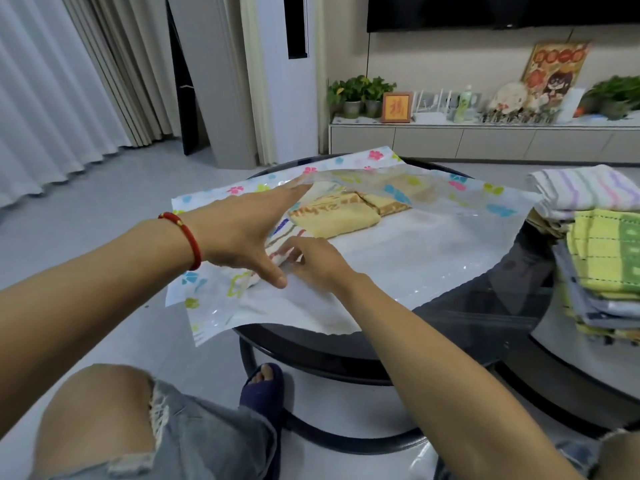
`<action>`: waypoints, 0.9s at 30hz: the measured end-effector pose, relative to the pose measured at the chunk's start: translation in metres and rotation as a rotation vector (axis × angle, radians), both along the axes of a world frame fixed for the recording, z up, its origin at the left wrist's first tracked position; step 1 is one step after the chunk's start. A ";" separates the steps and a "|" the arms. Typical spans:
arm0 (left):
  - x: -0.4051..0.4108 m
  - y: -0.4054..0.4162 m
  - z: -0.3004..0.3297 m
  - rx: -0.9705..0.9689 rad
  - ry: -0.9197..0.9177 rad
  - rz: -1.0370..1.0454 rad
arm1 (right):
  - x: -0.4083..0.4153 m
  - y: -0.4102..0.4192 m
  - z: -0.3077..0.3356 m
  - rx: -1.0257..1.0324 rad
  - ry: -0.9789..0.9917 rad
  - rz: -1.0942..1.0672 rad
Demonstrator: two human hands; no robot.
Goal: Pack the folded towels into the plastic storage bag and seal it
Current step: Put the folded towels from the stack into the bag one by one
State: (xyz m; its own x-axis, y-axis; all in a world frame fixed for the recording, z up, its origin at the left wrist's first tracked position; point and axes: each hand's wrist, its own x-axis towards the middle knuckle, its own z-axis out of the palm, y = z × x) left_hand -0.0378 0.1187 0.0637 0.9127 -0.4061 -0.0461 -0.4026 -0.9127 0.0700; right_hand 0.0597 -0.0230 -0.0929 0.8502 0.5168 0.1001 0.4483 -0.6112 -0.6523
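Head view looks down over the person's bare knee and frayed denim shorts [214, 431], with a foot in a dark slipper [261, 386] on the pale floor under a round black table [485, 327].

Both forearms reach forward across the table's near edge. The right hand [313, 261] rests on the plastic storage bag [398, 258], its fingers curled and pinching the near corner of a striped towel [282, 244] at the bag's opening. Just beside it, the left hand [242, 233], with a red bracelet [185, 237] on its wrist, stretches out flat with fingers straight and together; its fingertips lift the upper flowered layer of the bag, and its thumb points down toward the plastic.

The bag lies spread over the tabletop, its near-left corner hanging past the rim. Inside, beyond the striped towel and touching it, lies a folded yellow towel [336, 216] with brown lettering, partly under the raised clear layer.

On the right of the table, apart from the bag, stands a stack of folded towels [602, 258], a white one with pastel stripes on top and a yellow-green one below.

Farther back, a low cabinet [485, 138] carries potted plants [360, 93], a framed picture [396, 107] and small ornaments. Pale curtains [52, 98] hang at left.
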 end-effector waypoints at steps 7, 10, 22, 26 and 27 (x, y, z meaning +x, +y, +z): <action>-0.002 0.001 -0.007 -0.024 -0.013 -0.039 | -0.005 0.037 -0.001 -0.358 -0.075 0.149; -0.004 -0.004 -0.009 0.022 -0.047 -0.009 | -0.007 0.007 0.009 -0.324 -0.011 0.146; 0.036 -0.107 -0.034 0.268 -0.438 -0.155 | -0.058 -0.323 0.050 -0.337 -0.199 -0.511; 0.058 -0.159 -0.047 0.399 -0.434 -0.209 | -0.049 -0.413 0.046 -0.398 -0.275 -0.890; 0.063 -0.170 -0.050 0.424 -0.431 -0.214 | -0.042 -0.431 0.044 -0.455 -0.248 -0.962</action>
State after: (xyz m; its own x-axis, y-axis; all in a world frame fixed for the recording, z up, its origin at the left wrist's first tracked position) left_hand 0.0247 -0.0516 0.0132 0.7859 -0.6085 0.1102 -0.4905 -0.7219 -0.4882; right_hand 0.0175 -0.4539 -0.0485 0.9006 -0.3216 0.2923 -0.2588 -0.9372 -0.2337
